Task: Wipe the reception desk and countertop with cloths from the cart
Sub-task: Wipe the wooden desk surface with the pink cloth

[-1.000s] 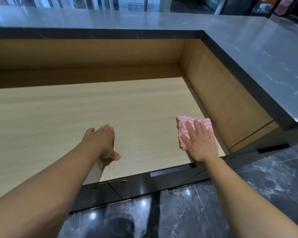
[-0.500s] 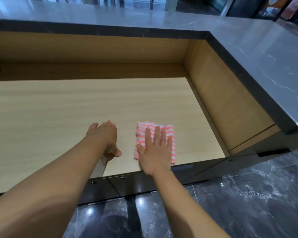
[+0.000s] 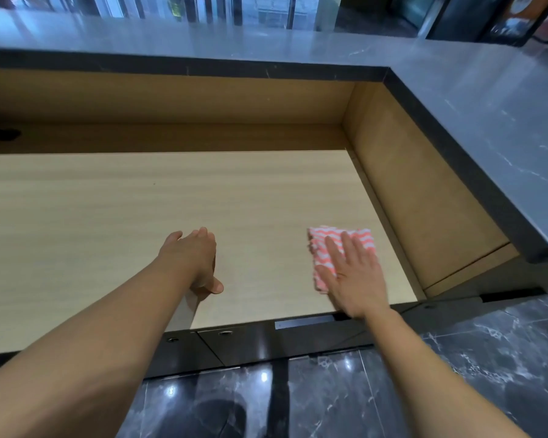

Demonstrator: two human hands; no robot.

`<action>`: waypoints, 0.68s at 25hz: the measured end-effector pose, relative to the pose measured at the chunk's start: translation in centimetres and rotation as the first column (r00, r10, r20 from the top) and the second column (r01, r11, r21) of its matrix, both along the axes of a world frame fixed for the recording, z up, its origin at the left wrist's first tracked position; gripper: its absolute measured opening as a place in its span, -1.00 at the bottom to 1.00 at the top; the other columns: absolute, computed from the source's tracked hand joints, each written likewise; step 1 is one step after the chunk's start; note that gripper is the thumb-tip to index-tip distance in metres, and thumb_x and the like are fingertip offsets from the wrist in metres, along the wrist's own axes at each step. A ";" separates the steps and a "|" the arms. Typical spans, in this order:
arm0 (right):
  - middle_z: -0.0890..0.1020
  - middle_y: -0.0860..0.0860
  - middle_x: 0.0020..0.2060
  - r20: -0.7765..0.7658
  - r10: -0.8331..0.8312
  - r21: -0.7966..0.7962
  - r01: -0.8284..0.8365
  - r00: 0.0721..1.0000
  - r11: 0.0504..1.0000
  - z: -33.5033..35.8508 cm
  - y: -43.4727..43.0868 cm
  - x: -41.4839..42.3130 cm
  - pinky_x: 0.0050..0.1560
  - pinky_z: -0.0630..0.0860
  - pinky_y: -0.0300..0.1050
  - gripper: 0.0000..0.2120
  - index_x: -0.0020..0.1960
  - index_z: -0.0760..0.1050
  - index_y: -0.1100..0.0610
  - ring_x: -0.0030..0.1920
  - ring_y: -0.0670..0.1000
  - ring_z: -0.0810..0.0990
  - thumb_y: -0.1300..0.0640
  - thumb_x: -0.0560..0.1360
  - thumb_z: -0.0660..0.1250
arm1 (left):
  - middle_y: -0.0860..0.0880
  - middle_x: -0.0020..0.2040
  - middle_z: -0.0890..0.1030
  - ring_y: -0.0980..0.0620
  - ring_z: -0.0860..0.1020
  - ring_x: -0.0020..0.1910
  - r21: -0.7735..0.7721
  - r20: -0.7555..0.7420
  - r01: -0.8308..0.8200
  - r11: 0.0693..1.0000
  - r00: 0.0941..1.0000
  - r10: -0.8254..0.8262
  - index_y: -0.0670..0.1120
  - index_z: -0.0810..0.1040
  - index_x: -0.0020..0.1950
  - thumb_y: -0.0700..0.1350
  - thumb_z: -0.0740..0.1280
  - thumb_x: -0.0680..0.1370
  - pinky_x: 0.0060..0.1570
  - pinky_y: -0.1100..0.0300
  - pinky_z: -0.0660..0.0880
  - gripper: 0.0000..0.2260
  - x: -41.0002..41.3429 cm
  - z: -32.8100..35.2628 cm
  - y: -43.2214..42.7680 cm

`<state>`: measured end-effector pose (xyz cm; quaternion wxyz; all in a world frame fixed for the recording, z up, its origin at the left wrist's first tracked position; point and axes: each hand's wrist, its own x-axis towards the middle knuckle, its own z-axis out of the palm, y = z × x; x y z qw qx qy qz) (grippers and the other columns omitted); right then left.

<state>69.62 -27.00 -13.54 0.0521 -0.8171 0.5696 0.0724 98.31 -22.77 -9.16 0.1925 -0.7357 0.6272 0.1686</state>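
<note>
A folded pink-and-white striped cloth [image 3: 339, 240] lies on the light wooden desk [image 3: 171, 210], near its front right corner. My right hand [image 3: 355, 276] presses flat on the cloth with straight fingers and covers its near half. My left hand [image 3: 195, 259] rests on the desk toward the middle, fingers together and thumb out, holding nothing. A dark grey marble countertop [image 3: 487, 128] runs above the desk along the back and right side.
Wooden panels [image 3: 408, 184] wall the desk at the back and right. Dark drawer fronts [image 3: 234, 339] sit under the desk's front edge. A glossy dark marble floor [image 3: 456, 374] lies below. A small dark object [image 3: 0, 132] shows at the far left.
My right hand slid the cloth left toward my left hand, then back right near the desk's right edge. My left hand stayed in place.
</note>
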 end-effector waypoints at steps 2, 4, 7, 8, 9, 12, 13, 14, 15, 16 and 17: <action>-0.17 0.05 0.58 -0.030 -0.091 -0.009 0.091 0.995 0.996 0.0 -1.1 -1.2 0.54 -0.21 0.08 -0.16 0.58 -0.23 -0.08 0.57 0.08 -0.22 -0.39 0.37 -0.52 | 0.02 0.34 0.35 0.04 0.31 0.38 -0.027 -0.021 0.004 1.000 1.000 -0.004 -0.07 0.27 0.37 0.28 0.44 0.34 0.47 -0.01 0.03 -0.25 0.2 0.0 0.1; -0.16 0.06 0.58 -0.018 -0.176 0.018 0.176 0.984 0.984 -0.1 -1.3 -0.8 0.53 -0.23 0.10 -0.30 0.58 -0.20 -0.07 0.57 0.09 -0.22 -0.33 0.51 -0.36 | 0.03 0.32 0.37 0.04 0.33 0.37 -0.082 -0.037 0.018 0.996 0.999 -0.021 -0.06 0.31 0.33 0.30 0.43 0.33 0.47 -0.02 0.01 -0.27 0.5 -0.1 0.4; -0.23 0.06 0.57 0.025 -0.303 0.079 0.301 0.953 0.950 -0.2 -0.4 1.8 0.51 -0.29 0.11 -0.38 0.58 -0.25 -0.05 0.55 0.10 -0.30 -0.25 0.62 -0.18 | 0.01 0.43 0.30 0.01 0.22 0.48 -0.196 -0.082 0.031 0.980 0.996 -0.048 -0.07 0.27 0.39 0.35 0.38 0.33 0.49 -0.02 -0.08 -0.21 1.3 -0.5 1.8; -0.25 0.07 0.57 0.034 -0.320 0.086 0.316 0.947 0.945 -0.3 -0.1 2.9 0.51 -0.30 0.12 -0.38 0.58 -0.27 -0.04 0.55 0.11 -0.31 -0.24 0.62 -0.18 | -0.01 0.53 0.17 0.02 0.08 0.54 -0.223 -0.100 0.024 0.975 0.994 -0.048 -0.07 0.18 0.49 0.35 0.35 0.36 0.49 -0.02 -0.14 -0.15 1.8 -0.7 2.4; -0.26 0.07 0.56 0.038 -0.324 0.086 0.320 0.945 0.944 -0.3 0.4 4.2 0.50 -0.31 0.13 -0.38 0.58 -0.28 -0.03 0.55 0.11 -0.33 -0.23 0.62 -0.18 | -0.02 0.58 0.02 0.04 -0.05 0.56 -0.240 -0.122 0.010 0.971 0.992 -0.040 -0.07 0.06 0.55 0.34 0.32 0.40 0.50 0.00 -0.19 -0.11 2.6 -0.8 3.0; -0.27 0.08 0.56 0.070 -0.312 0.077 0.307 0.947 0.949 -0.3 2.0 9.0 0.50 -0.32 0.14 -0.38 0.58 -0.29 -0.01 0.54 0.13 -0.33 -0.22 0.63 -0.19 | -0.01 0.59 -0.12 0.09 -0.13 0.56 -0.261 -0.159 -0.052 0.964 0.987 0.011 -0.04 -0.06 0.59 0.28 0.24 0.51 0.48 0.05 -0.22 -0.19 6.9 -0.7 5.2; -0.27 0.08 0.56 0.084 -0.304 0.076 0.298 0.949 0.952 -0.3 2.9 11.1 0.51 -0.32 0.15 -0.39 0.58 -0.29 -0.01 0.54 0.13 -0.34 -0.21 0.63 -0.19 | -0.01 0.59 -0.11 0.09 -0.12 0.56 -0.261 -0.153 -0.070 0.963 0.988 0.030 -0.03 -0.05 0.59 0.26 0.21 0.53 0.48 0.06 -0.21 -0.23 8.9 -0.6 6.1; -0.27 0.08 0.56 0.095 -0.290 0.067 0.285 0.952 0.956 -0.4 4.0 13.5 0.50 -0.33 0.16 -0.39 0.57 -0.30 -0.01 0.54 0.13 -0.34 -0.21 0.63 -0.19 | -0.01 0.59 -0.10 0.10 -0.11 0.56 -0.257 -0.144 -0.085 0.963 0.988 0.048 -0.03 -0.05 0.59 0.23 0.19 0.56 0.49 0.07 -0.20 -0.27 10.8 -0.4 6.9; -0.28 0.09 0.56 0.103 -0.269 0.054 0.265 0.957 0.963 -0.5 5.1 16.0 0.50 -0.34 0.17 -0.39 0.57 -0.30 -0.01 0.54 0.14 -0.35 -0.20 0.62 -0.21 | -0.01 0.59 -0.09 0.09 -0.10 0.56 -0.251 -0.138 -0.098 0.963 0.988 0.064 -0.03 -0.04 0.59 0.20 0.17 0.58 0.49 0.07 -0.18 -0.31 12.6 -0.3 7.6; -0.28 0.09 0.56 0.113 -0.243 0.039 0.240 0.963 0.970 -0.5 6.4 18.6 0.48 -0.36 0.18 -0.39 0.57 -0.31 0.00 0.53 0.15 -0.35 -0.20 0.61 -0.24 | -0.01 0.59 -0.08 0.09 -0.09 0.56 -0.242 -0.133 -0.106 0.964 0.988 0.075 -0.03 -0.04 0.58 0.17 0.16 0.59 0.49 0.08 -0.15 -0.34 14.3 -0.2 8.4; -0.28 0.10 0.55 0.123 -0.217 0.030 0.215 0.968 0.976 -0.6 7.6 21.2 0.47 -0.40 0.19 -0.39 0.57 -0.31 0.00 0.53 0.15 -0.36 -0.20 0.59 -0.31 | -0.01 0.59 -0.07 0.08 -0.08 0.56 -0.234 -0.128 -0.109 0.966 0.988 0.081 -0.02 -0.03 0.58 0.14 0.16 0.61 0.49 0.08 -0.13 -0.36 15.9 -0.1 9.1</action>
